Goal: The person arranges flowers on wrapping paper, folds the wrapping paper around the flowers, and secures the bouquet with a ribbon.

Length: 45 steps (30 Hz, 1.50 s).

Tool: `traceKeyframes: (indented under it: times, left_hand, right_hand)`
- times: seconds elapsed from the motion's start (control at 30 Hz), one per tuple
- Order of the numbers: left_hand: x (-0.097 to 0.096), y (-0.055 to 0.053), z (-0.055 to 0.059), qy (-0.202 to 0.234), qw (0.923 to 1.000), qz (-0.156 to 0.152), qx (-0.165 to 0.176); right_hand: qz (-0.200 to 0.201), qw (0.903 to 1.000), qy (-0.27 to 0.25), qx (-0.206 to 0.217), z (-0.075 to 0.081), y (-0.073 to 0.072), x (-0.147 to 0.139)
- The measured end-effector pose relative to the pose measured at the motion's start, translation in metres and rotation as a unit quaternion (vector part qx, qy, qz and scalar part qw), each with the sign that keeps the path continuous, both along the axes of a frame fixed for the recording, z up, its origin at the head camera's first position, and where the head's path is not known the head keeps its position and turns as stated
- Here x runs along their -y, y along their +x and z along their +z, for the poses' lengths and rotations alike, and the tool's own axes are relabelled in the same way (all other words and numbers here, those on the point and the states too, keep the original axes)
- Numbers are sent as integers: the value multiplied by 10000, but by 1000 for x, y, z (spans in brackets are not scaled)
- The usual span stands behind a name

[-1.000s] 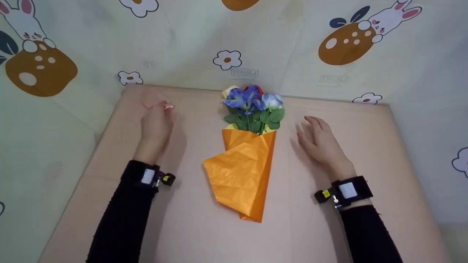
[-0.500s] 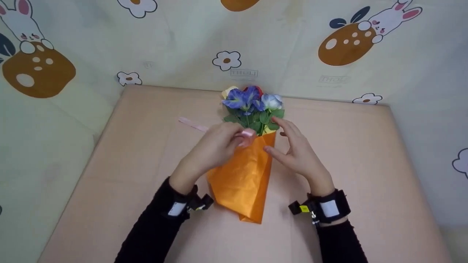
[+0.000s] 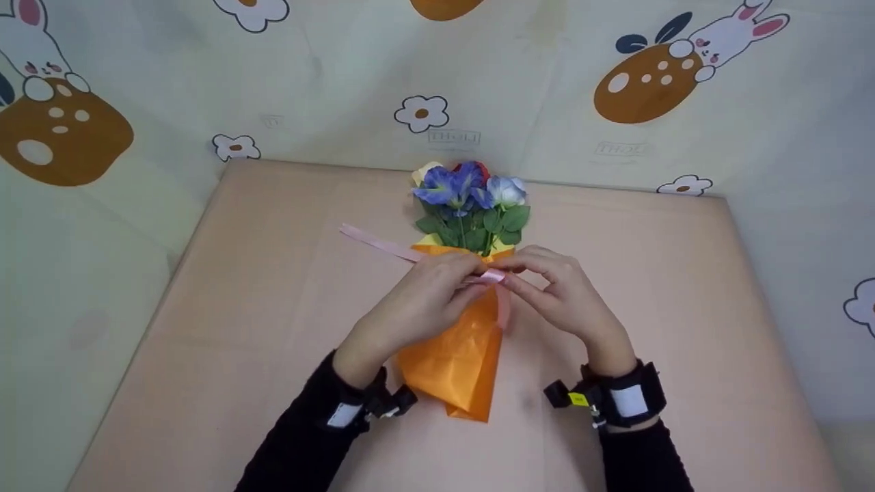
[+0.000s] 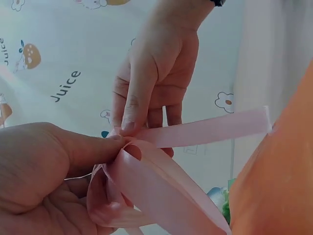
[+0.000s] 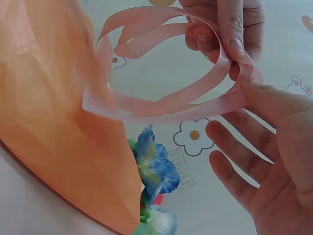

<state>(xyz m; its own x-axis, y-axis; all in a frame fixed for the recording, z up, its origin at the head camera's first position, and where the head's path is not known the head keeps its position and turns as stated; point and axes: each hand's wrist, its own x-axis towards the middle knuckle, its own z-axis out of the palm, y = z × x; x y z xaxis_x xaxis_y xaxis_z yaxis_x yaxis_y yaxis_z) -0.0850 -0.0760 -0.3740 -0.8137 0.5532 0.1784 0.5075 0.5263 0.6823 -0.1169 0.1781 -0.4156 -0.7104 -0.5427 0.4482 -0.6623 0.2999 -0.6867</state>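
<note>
A bouquet (image 3: 454,188) of blue, pale blue, red and cream flowers lies on the table, wrapped in orange paper (image 3: 448,372). Above the paper's upper part, my left hand (image 3: 424,297) pinches a looped pink satin ribbon (image 3: 493,275) between thumb and fingers. My right hand (image 3: 574,297) meets it there, pinching the same ribbon. Loops of ribbon (image 4: 156,188) hang from the pinch in the left wrist view, and one short end sticks out past the right hand (image 4: 159,63). One tail stretches left over the table in the head view. The hands cover part of the paper's top.
The table (image 3: 225,355) has a pale pink-beige cover. Behind and beside it hangs a pale sheet (image 3: 328,75) printed with rabbits, brown fruit and flowers. Each wrist carries a strapped camera (image 3: 567,395) close to the bouquet.
My left hand has brought the pink ribbon from the table's far left to over the bouquet. My right hand has moved in from the right and now pinches the ribbon too.
</note>
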Motion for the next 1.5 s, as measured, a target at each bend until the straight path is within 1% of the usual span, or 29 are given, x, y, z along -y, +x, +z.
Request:
traceKeyframes:
  times: [0.07,0.13,0.27,0.33,0.37,0.43,0.57,0.6,0.67,0.77,0.83,0.9,1.0,1.03,1.1,1.17,1.23,1.27,1.33,1.37,1.4,1.5]
  left_hand:
    - [3,-1,1,43,9999,-40,110]
    - [9,-2,4,68,9995,0,319]
    - [28,-7,10,73,9978,123,653]
    - [38,-11,11,-19,9976,187,661]
    - [43,-13,11,-108,9978,228,606]
    - [55,-17,12,-286,9975,388,523]
    - [76,-23,12,-495,9929,813,706]
    - [81,-24,12,-484,9910,926,832]
    - [91,-27,10,-472,9875,1114,1012]
    - [101,-30,6,-567,9822,1382,1141]
    - [104,-33,3,-618,9783,1522,1261]
    - [104,-34,1,-674,9753,1608,1355]
    - [99,-36,-2,-741,9746,1572,1411]
    - [96,-36,-2,-757,9752,1520,1421]
    - [90,-37,-4,-769,9768,1387,1439]
    - [84,-36,-5,-715,9781,1237,1517]
    - [78,-36,-6,-761,9791,1136,1506]
    - [76,-36,-7,-813,9794,1109,1477]
    - [73,-37,-10,-991,9792,1113,1375]
    - [71,-37,-11,-1129,9785,1144,1292]
    - [70,-38,-13,-1258,9776,1196,1190]
    - [65,-39,-20,-1685,9712,1377,970]
  right_hand:
    - [-3,9999,-65,-82,3,0,-5]
    - [-131,9998,-121,-104,7,-1,-12]
    - [-773,9968,-215,-19,10,-4,-33]
    - [-1162,9929,-243,-10,11,-6,-43]
    - [-1355,9905,-249,-7,11,-7,-48]
    - [-1726,9847,-231,58,12,-9,-57]
    - [-2405,9702,43,294,12,-11,-75]
    - [-2539,9666,122,335,13,-11,-78]
    - [-2766,9599,281,370,13,-12,-85]
    - [-3086,9489,513,420,10,-15,-93]
    - [-3298,9398,708,549,6,-17,-97]
    - [-3389,9326,968,774,1,-18,-101]
    - [-3252,9267,1450,1200,-7,-21,-98]
    - [-3165,9251,1616,1335,-10,-22,-94]
    - [-2942,9252,1874,1497,-14,-23,-79]
    - [-2616,9327,1954,1531,-18,-22,-58]
    - [-2159,9476,1892,1405,-22,-21,-34]
    - [-1893,9560,1838,1283,-24,-19,-23]
    - [-1405,9693,1765,982,-30,-16,-2]
    - [-1229,9728,1771,848,-32,-14,7]
    - [-1124,9744,1810,717,-35,-13,14]
    - [-1064,9736,1972,432,-43,-9,27]
